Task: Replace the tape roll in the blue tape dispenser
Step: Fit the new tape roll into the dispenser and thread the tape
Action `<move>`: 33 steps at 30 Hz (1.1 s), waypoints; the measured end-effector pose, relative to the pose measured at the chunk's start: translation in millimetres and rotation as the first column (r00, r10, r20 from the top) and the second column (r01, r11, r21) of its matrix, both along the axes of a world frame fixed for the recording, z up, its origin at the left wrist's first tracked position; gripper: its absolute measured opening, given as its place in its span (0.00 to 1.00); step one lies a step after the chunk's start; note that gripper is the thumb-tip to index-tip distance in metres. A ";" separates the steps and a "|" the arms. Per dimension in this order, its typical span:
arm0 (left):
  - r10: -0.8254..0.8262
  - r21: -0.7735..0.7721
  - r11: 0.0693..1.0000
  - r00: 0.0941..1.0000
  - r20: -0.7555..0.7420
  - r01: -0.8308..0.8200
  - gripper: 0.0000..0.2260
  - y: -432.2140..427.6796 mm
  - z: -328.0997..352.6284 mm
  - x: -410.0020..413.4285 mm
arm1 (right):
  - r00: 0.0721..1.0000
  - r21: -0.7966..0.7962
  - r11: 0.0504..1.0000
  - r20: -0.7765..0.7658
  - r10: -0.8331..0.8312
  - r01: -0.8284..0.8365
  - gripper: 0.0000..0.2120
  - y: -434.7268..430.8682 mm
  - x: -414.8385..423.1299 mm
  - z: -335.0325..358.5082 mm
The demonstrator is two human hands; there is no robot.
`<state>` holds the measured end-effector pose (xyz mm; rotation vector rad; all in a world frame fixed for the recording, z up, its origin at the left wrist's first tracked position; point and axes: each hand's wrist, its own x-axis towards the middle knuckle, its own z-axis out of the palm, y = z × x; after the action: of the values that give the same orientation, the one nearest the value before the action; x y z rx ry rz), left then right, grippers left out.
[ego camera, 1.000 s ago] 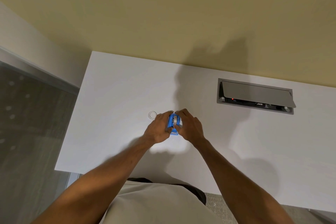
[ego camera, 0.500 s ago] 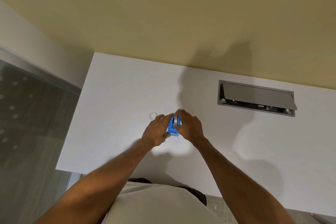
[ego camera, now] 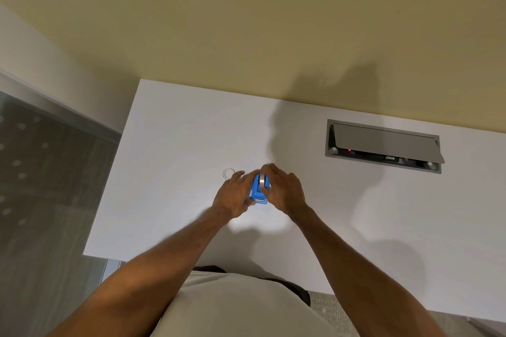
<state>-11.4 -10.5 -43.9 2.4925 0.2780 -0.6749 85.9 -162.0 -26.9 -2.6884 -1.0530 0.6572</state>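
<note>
A small blue tape dispenser (ego camera: pixel 258 192) stands on the white desk (ego camera: pixel 169 161) between my two hands. A grey tape roll (ego camera: pixel 264 181) shows at its top, partly hidden by my fingers. My left hand (ego camera: pixel 232 195) grips the dispenser's left side. My right hand (ego camera: pixel 283 187) curls over the right side, fingertips on the roll. A small clear ring (ego camera: pixel 228 173), an empty tape core, lies flat on the desk just beyond my left fingertips.
A grey cable hatch (ego camera: pixel 383 145) with its lid half open is set into the desk at the back right. The desk's left edge drops to grey carpet. A yellow wall runs along the back.
Both hands stay around the dispenser. The grey roll now sits further down into the blue body, and my right fingers have shifted over its top.
</note>
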 end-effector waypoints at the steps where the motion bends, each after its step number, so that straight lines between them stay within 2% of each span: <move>1: 0.009 -0.022 1.000 1.000 0.007 -0.009 0.37 0.3 0.7 1.7 | 1.000 0.007 1.000 -0.001 -0.004 0.004 0.19 -0.3 0.8 1.6; 6: 0.035 -0.131 0.991 0.997 0.068 -0.026 0.39 -3.9 9.1 15.7 | 0.999 0.084 0.996 -0.044 -0.026 0.029 0.16 -7.2 5.8 6.3; 9: 0.153 -0.247 0.961 0.984 0.097 -0.125 0.39 -7.9 15.2 22.3 | 0.984 0.135 0.985 -0.157 -0.083 0.105 0.15 -9.9 6.0 8.6; 13: 0.410 -0.376 0.856 0.909 0.073 -0.356 0.29 -7.1 22.7 25.9 | 0.950 0.174 0.960 -0.263 -0.170 0.220 0.19 -6.8 5.8 11.7; 16: 0.503 -0.441 0.794 0.860 0.091 -0.418 0.22 -7.8 26.5 21.3 | 0.928 0.215 0.931 -0.298 -0.224 0.294 0.20 -5.1 3.1 15.6; 20: 0.542 -0.456 0.770 0.835 0.098 -0.446 0.19 -5.3 26.1 15.1 | 0.837 0.266 0.836 -0.424 -0.345 0.480 0.27 -3.4 -0.9 20.8; 22: 0.542 -0.458 0.779 0.827 0.148 -0.428 0.17 -3.5 28.1 10.7 | 0.797 0.250 0.805 -0.463 -0.388 0.538 0.23 -4.8 -1.0 19.7; 26: 0.561 -0.482 0.773 0.800 0.213 -0.413 0.13 -4.3 28.7 2.8 | 0.787 0.253 0.785 -0.450 -0.422 0.565 0.11 -12.0 -5.9 15.9; 30: 0.627 -0.489 0.721 0.763 0.158 -0.491 0.12 -9.3 30.1 -3.0 | 0.751 0.254 0.741 -0.462 -0.471 0.621 0.08 -13.2 -7.0 14.6; 33: 0.650 -0.490 0.694 0.751 0.111 -0.528 0.12 -11.7 27.3 -4.1 | 0.748 0.249 0.742 -0.468 -0.471 0.622 0.11 -13.1 -7.9 16.0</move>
<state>-15.6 -22.2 -16.6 1.8591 0.7140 -0.0823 78.0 -175.1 -10.9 -2.2104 -0.2023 0.7029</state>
